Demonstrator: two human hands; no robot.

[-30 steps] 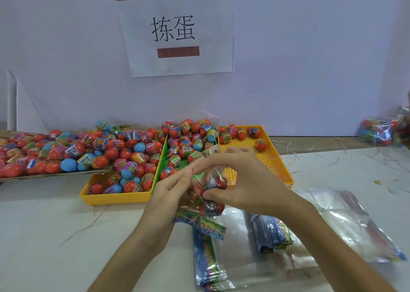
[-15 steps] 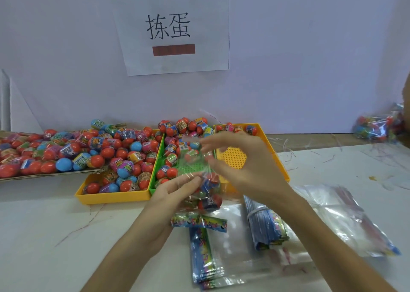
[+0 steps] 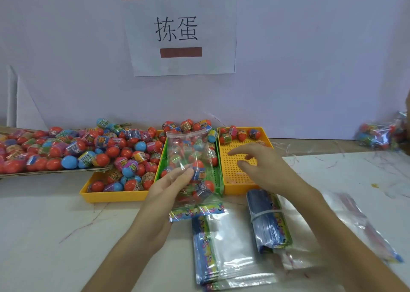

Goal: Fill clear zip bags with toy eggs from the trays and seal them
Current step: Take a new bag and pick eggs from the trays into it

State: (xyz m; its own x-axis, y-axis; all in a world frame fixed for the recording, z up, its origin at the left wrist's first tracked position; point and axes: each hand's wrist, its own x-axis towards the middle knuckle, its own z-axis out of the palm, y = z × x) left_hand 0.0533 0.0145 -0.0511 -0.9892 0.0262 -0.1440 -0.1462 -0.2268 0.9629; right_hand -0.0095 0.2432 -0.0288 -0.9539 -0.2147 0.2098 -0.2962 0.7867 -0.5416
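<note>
My left hand holds a clear zip bag upright over the green tray; a few toy eggs sit in its lower part and its printed bottom strip hangs near the table. My right hand hovers over the right yellow tray, fingers loosely curled, holding nothing. That tray holds a few eggs along its far edge. The left yellow tray is heaped with red, blue and wrapped eggs.
A flat board piled with eggs lies at the far left. Empty zip bags and a banded bundle of bags lie in front of me. More loose bags lie to the right. Filled bags sit far right by the wall.
My right hand has let go of the bag's top and moved right over the yellow tray. The bag now stands taller in my left hand.
</note>
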